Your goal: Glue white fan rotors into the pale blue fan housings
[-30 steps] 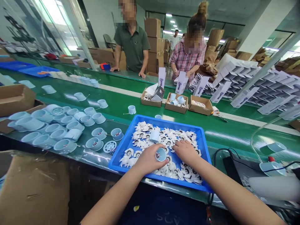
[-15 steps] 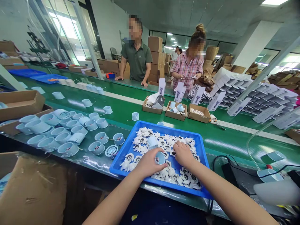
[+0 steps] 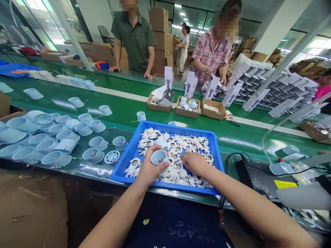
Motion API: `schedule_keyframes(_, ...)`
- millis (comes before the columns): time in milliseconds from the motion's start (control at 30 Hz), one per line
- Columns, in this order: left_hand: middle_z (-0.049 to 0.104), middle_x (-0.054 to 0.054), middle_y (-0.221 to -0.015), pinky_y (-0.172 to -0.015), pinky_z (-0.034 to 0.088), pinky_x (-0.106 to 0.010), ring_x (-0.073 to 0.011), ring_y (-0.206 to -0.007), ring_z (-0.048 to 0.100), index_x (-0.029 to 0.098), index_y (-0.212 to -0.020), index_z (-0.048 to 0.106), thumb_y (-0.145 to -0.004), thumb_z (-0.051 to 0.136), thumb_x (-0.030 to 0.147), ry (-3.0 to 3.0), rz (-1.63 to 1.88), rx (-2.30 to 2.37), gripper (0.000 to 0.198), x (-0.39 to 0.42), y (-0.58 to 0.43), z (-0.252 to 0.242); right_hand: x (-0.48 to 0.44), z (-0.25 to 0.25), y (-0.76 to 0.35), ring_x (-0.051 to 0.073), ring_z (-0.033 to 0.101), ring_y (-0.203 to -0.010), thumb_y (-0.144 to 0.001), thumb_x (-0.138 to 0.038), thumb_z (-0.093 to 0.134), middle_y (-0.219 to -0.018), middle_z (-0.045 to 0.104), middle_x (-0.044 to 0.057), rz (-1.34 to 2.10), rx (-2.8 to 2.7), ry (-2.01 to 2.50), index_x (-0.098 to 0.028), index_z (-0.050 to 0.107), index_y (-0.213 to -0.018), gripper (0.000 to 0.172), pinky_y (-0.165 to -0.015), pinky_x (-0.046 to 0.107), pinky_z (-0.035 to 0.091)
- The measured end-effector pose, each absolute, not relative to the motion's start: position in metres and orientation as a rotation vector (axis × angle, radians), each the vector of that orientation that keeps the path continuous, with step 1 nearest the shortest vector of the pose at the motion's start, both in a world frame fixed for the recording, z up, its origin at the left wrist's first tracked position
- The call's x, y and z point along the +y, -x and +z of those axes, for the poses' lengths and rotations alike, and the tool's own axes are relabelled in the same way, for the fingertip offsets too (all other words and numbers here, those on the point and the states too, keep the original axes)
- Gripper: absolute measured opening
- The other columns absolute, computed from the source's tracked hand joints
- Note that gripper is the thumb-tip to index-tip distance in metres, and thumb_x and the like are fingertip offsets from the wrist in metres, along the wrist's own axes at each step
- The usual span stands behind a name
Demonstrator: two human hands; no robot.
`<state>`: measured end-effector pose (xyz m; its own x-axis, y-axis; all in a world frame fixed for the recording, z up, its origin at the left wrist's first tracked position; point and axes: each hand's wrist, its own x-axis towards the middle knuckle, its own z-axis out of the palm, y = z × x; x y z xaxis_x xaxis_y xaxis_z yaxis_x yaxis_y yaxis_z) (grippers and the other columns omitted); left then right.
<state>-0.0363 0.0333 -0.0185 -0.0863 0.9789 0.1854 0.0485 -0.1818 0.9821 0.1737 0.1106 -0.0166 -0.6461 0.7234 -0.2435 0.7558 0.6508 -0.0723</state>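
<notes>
My left hand (image 3: pixel 148 167) is closed around a light blue cup-shaped motor housing (image 3: pixel 155 161), its open end tilted toward me with small red and dark parts inside. Just beyond it, another light blue housing (image 3: pixel 161 142) rests among white fan blades (image 3: pixel 178 146) in a blue tray (image 3: pixel 216 151). Over the right part of the tray, my right hand (image 3: pixel 195 163) points down with its fingers bent together among the fan blades. Its fingertips are partly hidden, so what they pinch cannot be made out.
Many light blue housings (image 3: pixel 59 129) crowd the bench at left. Small cardboard boxes (image 3: pixel 186 111) of parts stand beyond the tray on the green belt (image 3: pixel 124 106). Two people stand across it. A black cable (image 3: pixel 227 165) and a dark device (image 3: pixel 261 182) lie at right.
The view has shifted, carrying the scene left and upward. My left hand has turned the housing's opening more toward me. My right hand has moved closer to my left hand.
</notes>
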Motion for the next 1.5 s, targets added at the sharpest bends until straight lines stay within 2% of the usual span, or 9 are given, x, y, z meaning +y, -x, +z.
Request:
schedule_keyframes(267, 0.057, -0.010, -0.120, -0.086, 0.051, -0.035, -0.0265, -0.104, 0.064, 0.022, -0.111, 0.048, -0.065, 0.084, 0.028, -1.293, 1.396, 1.268, 0.059, -0.001, 0.045, -0.014, 0.135, -0.017, -0.144, 0.021, 0.061, -0.094, -0.097, -0.035, 0.059, -0.108, 0.061, 0.007, -0.429, 2.465, -1.401, -0.014, 0.061, -0.111, 0.025, -0.082, 0.039, 0.054)
schedule_keyframes(433, 0.061, -0.014, -0.126, -0.097, 0.048, -0.040, -0.0314, -0.118, 0.058, 0.020, -0.128, 0.049, -0.072, 0.079, 0.028, -1.247, 1.437, 1.186, 0.065, -0.010, 0.048, -0.008, 0.128, -0.020, -0.145, 0.024, 0.060, -0.102, -0.096, -0.033, 0.061, -0.113, 0.060, 0.009, -0.431, 2.363, -1.610, -0.013, 0.059, -0.115, 0.027, -0.089, 0.045, 0.052)
schedule_keyframes(533, 0.065, -0.011, -0.117, -0.092, 0.050, -0.039, -0.0281, -0.108, 0.064, 0.023, -0.134, 0.041, -0.076, 0.075, 0.027, -1.263, 1.528, 1.057, 0.068, -0.010, 0.049, -0.008, 0.123, -0.022, -0.149, 0.025, 0.058, -0.106, -0.095, -0.031, 0.062, -0.115, 0.059, 0.009, -0.555, 2.343, -1.714, -0.013, 0.060, -0.113, 0.026, -0.094, 0.048, 0.048)
schedule_keyframes(700, 0.063, -0.006, -0.113, -0.085, 0.053, -0.038, -0.0265, -0.101, 0.065, 0.029, -0.118, 0.045, -0.068, 0.083, 0.025, -1.368, 1.479, 1.089, 0.063, -0.007, 0.051, -0.009, 0.114, -0.004, -0.165, 0.027, 0.054, -0.108, -0.088, -0.024, 0.065, -0.114, 0.057, 0.011, -1.138, 2.415, -1.784, -0.013, 0.059, -0.107, 0.022, -0.098, 0.049, 0.042)
schedule_keyframes(833, 0.057, -0.010, -0.131, -0.105, 0.041, -0.048, -0.0336, -0.124, 0.052, 0.028, -0.122, 0.054, -0.070, 0.078, 0.023, -1.793, 1.083, 1.245, 0.057, -0.009, 0.046, 0.001, 0.090, 0.017, -0.188, 0.017, 0.057, -0.078, -0.079, -0.038, 0.061, -0.092, 0.058, 0.006, -2.040, 2.272, -1.584, -0.017, 0.053, -0.101, 0.032, -0.079, 0.036, 0.050)
schedule_keyframes(933, 0.062, -0.008, -0.125, -0.101, 0.046, -0.045, -0.0310, -0.116, 0.059, 0.030, -0.130, 0.048, -0.069, 0.071, 0.017, -1.942, 0.918, 1.232, 0.067, -0.012, 0.035, 0.008, 0.069, 0.015, -0.198, 0.013, 0.053, -0.062, -0.072, -0.054, 0.057, -0.081, 0.054, 0.002, -2.641, 1.931, -1.401, -0.018, 0.049, -0.102, 0.048, -0.065, 0.030, 0.049)
schedule_keyframes(1033, 0.063, -0.007, -0.121, -0.096, 0.049, -0.043, -0.0304, -0.111, 0.060, 0.027, -0.127, 0.048, -0.065, 0.076, 0.021, -2.002, 0.864, 1.266, 0.068, -0.012, 0.023, 0.011, 0.055, 0.004, -0.199, 0.011, 0.051, -0.058, -0.067, -0.052, 0.066, -0.073, 0.053, 0.000, -3.003, 1.598, -1.266, -0.017, 0.051, -0.097, 0.048, -0.061, 0.027, 0.046)
schedule_keyframes(1167, 0.064, -0.006, -0.118, -0.093, 0.049, -0.042, -0.0282, -0.109, 0.061, 0.026, -0.121, 0.049, -0.067, 0.083, 0.032, -2.081, 0.814, 1.313, 0.064, -0.008, 0.012, 0.013, 0.050, -0.006, -0.200, 0.011, 0.053, -0.056, -0.067, -0.045, 0.075, -0.071, 0.056, 0.000, -3.241, 1.325, -1.110, -0.015, 0.057, -0.093, 0.044, -0.061, 0.024, 0.045)
schedule_keyframes(1500, 0.067, -0.004, -0.111, -0.086, 0.049, -0.040, -0.0256, -0.100, 0.064, 0.025, -0.116, 0.050, -0.070, 0.081, 0.027, -2.199, 0.846, 1.404, 0.056, -0.006, 0.002, 0.022, 0.051, -0.012, -0.211, 0.013, 0.055, -0.060, -0.073, -0.045, 0.077, -0.074, 0.059, 0.001, -3.303, 1.373, -0.961, -0.016, 0.063, -0.098, 0.040, -0.062, 0.026, 0.046)
